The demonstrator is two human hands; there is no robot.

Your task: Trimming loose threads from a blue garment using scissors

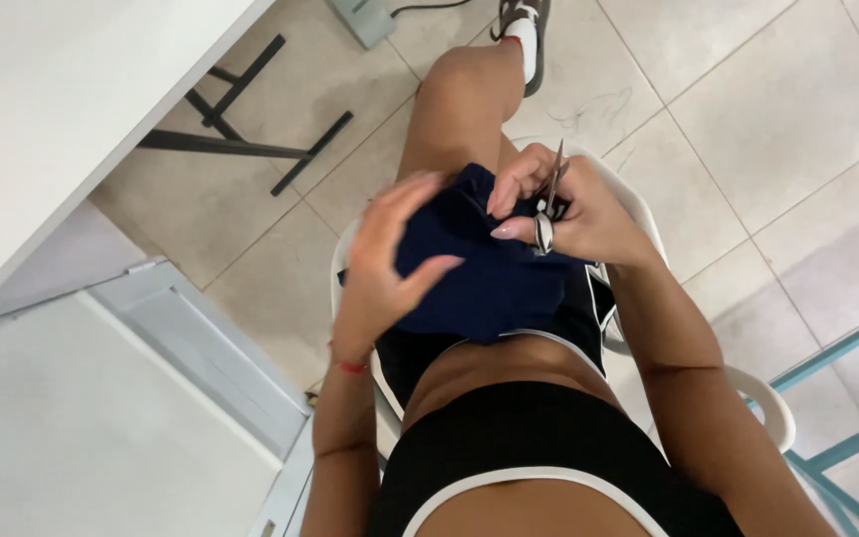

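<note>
Navy-blue fabric garment (479, 273) lies bunched on the seated person's lap between both hands, the left hand (385, 259) pinching its near-left edge with fingers curled, the right hand (559, 209) closed around small metal scissors (549, 199) whose blades point up and away.

Pale square floor tiles (748, 109) run under a white plastic chair (763, 398). At left a white table (62, 109) stands on black metal legs (241, 144); a grey pedal (362, 18) lies far, teal bars (837, 348) right.
</note>
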